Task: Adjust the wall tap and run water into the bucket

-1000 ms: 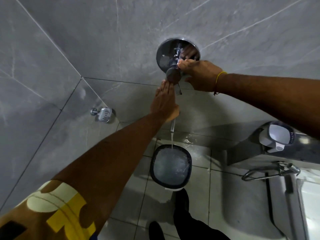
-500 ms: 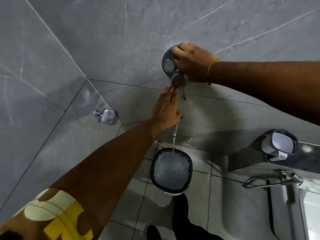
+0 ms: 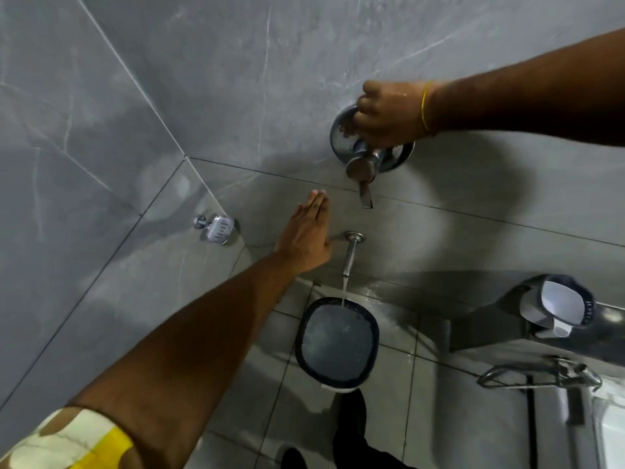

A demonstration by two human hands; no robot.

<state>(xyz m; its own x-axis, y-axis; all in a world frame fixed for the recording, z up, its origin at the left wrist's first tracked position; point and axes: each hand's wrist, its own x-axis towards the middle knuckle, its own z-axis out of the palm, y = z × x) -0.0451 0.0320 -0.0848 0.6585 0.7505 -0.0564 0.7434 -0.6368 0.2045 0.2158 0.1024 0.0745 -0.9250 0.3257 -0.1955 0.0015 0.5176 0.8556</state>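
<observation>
A chrome wall tap (image 3: 363, 165) with a round plate and a lever pointing down sits on the grey tiled wall. My right hand (image 3: 389, 113), wet, with a yellow band at the wrist, is closed over the top of the tap's knob. Below it a chrome spout (image 3: 350, 253) sends a thin stream of water into a dark-rimmed bucket (image 3: 306, 353) on the floor, which holds water. My left hand (image 3: 306, 236) lies flat and open against the wall, just left of the spout.
A chrome soap dish (image 3: 216, 228) is fixed in the wall corner at left. At right, a ledge carries a white and dark mug (image 3: 554, 308), with a chrome sink tap (image 3: 541, 375) below it. My dark-clad legs (image 3: 351, 431) stand behind the bucket.
My head has shifted, so the tap now sits further right in view. The right hand has moved to the top of the knob, uncovering the lever and plate. Left hand stays on the wall.
</observation>
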